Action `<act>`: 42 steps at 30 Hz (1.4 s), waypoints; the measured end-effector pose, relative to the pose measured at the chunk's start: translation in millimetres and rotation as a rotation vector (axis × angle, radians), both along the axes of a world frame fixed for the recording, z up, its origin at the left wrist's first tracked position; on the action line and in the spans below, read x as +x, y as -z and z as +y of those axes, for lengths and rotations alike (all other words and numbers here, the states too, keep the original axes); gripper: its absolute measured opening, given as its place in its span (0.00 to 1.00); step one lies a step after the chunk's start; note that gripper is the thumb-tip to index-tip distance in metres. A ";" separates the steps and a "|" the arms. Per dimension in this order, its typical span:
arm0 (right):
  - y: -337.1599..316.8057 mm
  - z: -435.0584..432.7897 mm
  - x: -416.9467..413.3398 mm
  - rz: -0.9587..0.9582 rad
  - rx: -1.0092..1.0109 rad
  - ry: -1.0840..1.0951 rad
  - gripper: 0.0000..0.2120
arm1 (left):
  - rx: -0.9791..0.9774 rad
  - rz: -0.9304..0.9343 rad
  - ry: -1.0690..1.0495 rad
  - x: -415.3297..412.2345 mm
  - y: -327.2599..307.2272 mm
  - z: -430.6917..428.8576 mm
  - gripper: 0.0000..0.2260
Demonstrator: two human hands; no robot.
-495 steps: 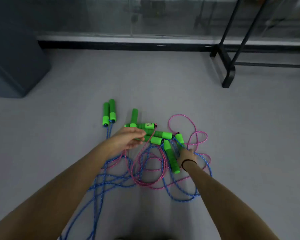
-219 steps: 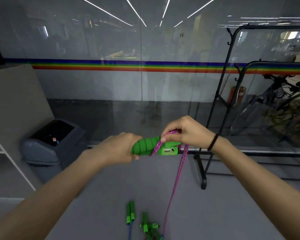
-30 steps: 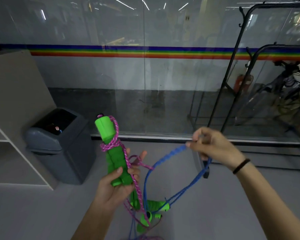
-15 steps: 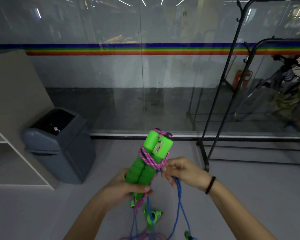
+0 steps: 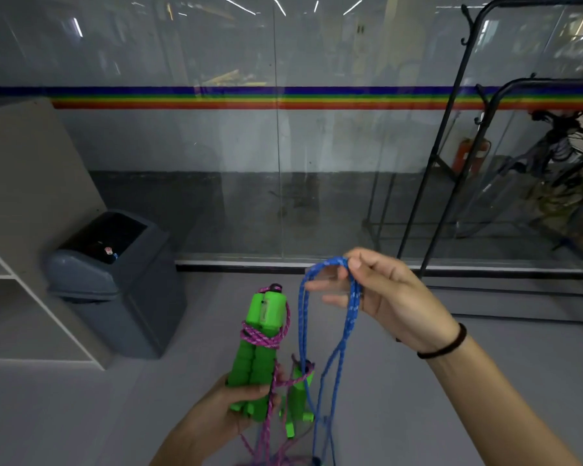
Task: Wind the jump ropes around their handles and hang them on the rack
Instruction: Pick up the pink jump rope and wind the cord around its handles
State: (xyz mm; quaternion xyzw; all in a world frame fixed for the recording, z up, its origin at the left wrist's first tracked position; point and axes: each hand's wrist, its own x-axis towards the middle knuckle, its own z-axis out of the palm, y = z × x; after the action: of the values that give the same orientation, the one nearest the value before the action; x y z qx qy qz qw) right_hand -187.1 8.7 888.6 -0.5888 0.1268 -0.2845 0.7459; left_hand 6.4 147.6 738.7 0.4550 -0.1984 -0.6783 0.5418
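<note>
Fingers of the left hand (image 5: 228, 415) curl round the lower ends of two bright green foam jump-rope handles (image 5: 256, 359). The handles are held side by side and upright, with the thumb lying across their front. A pink braided rope (image 5: 261, 339) is wound in a few turns round the pair just below the wider heads. One strand runs down the right side of the handles, past the hand, to the bottom of the view.

The right hand (image 5: 398, 297) is raised to the right of the handles and apart from them. Its thumb and forefinger pinch the top of a loop of blue braided rope (image 5: 350, 314), and the other fingers are loosely spread. The blue strands fall in long loops between the two hands. A black band (image 5: 451, 344) circles the right wrist.

Low between the hands, another green handle (image 5: 298, 396) sits in a tangle of pink and blue strands. Whether it hangs or lies on the floor cannot be told.

On the grey floor (image 5: 502, 381), a dark grey lidded bin (image 5: 115, 287) stands at the left edge against a beige shelf unit (image 5: 31, 196). A black tubular metal rack (image 5: 450, 146) with hooks stands at the right edge, close to a glass wall (image 5: 283, 163) that bears a rainbow stripe.
</note>
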 end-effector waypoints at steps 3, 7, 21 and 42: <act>-15.6 3.3 7.6 -0.094 0.009 0.017 0.10 | 0.016 0.110 -0.020 -9.9 9.1 -2.0 0.30; -37.5 5.1 16.8 -0.191 -0.015 -0.021 0.11 | 0.040 0.187 -0.033 -20.2 18.8 -2.7 0.32; -102.6 -16.6 -3.9 -0.641 -0.069 0.044 0.09 | 0.208 -0.033 -0.269 -20.6 50.1 0.4 0.12; -74.1 -53.6 -38.3 -0.206 -0.265 0.349 0.11 | -0.340 0.243 -0.143 -20.9 -13.7 8.2 0.29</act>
State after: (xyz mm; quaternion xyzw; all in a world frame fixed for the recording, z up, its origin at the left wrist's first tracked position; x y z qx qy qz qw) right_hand -225.4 -44.9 962.7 -0.6184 0.1116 -0.4820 0.6106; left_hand -14.4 155.8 752.4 0.2851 -0.2104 -0.6447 0.6774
